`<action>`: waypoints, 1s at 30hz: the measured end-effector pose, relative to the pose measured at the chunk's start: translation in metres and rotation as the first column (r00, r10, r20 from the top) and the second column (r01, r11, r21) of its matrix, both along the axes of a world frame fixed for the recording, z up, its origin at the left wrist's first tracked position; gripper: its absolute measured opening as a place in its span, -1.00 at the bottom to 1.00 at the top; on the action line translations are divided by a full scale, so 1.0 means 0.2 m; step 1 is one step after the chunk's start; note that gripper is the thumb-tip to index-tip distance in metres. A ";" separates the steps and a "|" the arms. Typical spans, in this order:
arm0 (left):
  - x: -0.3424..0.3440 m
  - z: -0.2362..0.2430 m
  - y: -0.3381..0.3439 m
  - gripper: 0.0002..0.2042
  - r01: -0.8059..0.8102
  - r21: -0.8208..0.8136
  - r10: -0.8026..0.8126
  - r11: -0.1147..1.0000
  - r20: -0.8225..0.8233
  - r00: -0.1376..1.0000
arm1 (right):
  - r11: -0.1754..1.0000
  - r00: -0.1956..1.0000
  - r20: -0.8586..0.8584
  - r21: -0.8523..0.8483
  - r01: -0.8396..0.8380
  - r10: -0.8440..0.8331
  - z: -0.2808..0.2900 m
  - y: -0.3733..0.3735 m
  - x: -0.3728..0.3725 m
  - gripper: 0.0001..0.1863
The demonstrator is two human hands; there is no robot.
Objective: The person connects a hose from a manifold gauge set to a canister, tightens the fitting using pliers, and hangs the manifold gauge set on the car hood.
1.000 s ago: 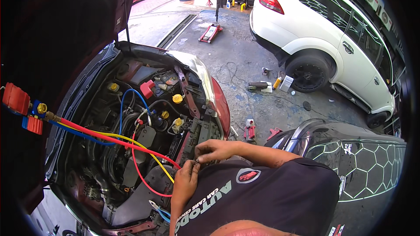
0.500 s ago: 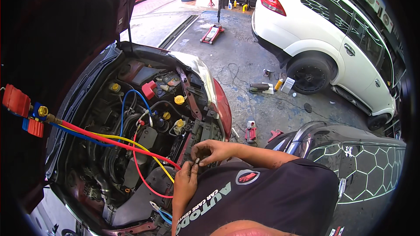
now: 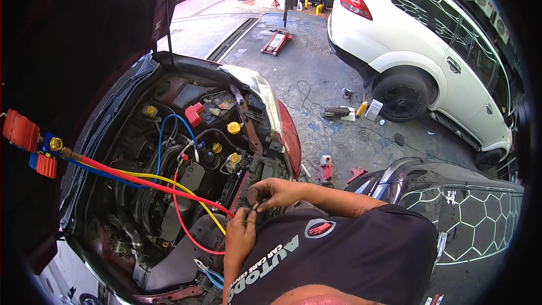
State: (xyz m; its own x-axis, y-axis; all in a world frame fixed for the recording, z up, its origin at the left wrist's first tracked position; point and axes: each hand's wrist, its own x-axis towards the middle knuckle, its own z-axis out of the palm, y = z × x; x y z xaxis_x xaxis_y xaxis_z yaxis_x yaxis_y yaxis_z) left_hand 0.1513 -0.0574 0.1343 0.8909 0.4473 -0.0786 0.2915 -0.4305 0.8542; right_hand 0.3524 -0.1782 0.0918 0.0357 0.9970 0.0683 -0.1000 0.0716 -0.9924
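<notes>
A: What was in the worker's hands beside the raised bonnet (image 3: 90,28)?

B: A small metal piece (image 3: 255,207), pinched where the left hand (image 3: 241,230) and right hand (image 3: 276,194) met at the front edge of a car's open engine bay (image 3: 195,223). It was too small and too shaded for me to say what kind of part it was.

A: How was such a grip best managed?

B: Lightly, in my judgement — one hand braced as a holder, the other working with thumb and forefinger alone. Keeping the piece close to the dark shirt (image 3: 350,237) seemed wise; a slip over the bay could have sent it down among the parts.

A: And where did it sit, exactly?

B: Between the two sets of fingertips — just beyond the left hand's, to the left of the right hand and a little nearer the body. Both hands were closed in a pinch, the right one's other fingers curled in; neither palm was spread.

A: Anything else close by?

B: A thick red hose (image 3: 152,181) ran from the gauge manifold (image 3: 45,147) to just beside the left hand, with a yellow hose (image 3: 197,199) reaching in near the same wrist. Whether that hand touched either one, I could not tell from where I stood.
</notes>
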 end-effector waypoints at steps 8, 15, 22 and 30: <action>0.00 0.00 0.01 -0.75 0.007 0.016 -0.007 1.000 0.025 1.000 | 0.925 0.999 0.027 -0.378 0.029 -0.021 0.05 0.01 -0.02 -0.68; -0.01 -0.01 0.02 -0.78 -0.016 0.030 0.015 0.999 0.037 0.999 | 0.992 0.997 0.048 -0.117 -0.048 0.054 0.01 0.01 0.00 -0.64; -0.01 -0.02 0.02 -0.77 -0.020 -0.001 0.020 1.000 0.031 0.999 | 0.981 0.998 0.062 -0.193 0.010 0.002 0.00 0.03 0.01 -0.64; -0.02 -0.10 0.04 -0.84 -0.009 0.033 0.006 0.999 0.085 0.996 | 0.984 0.998 0.059 -0.176 -0.008 0.019 0.01 0.03 0.01 -0.66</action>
State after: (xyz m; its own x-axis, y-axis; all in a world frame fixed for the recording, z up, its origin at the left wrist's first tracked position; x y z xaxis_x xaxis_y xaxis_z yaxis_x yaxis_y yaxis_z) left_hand 0.1471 -0.0504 0.1147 0.8905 0.4548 0.0125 0.2215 -0.4573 0.8613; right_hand 0.3551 -0.1725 0.0936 0.0236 0.9940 -0.1066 -0.0396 -0.1056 -0.9936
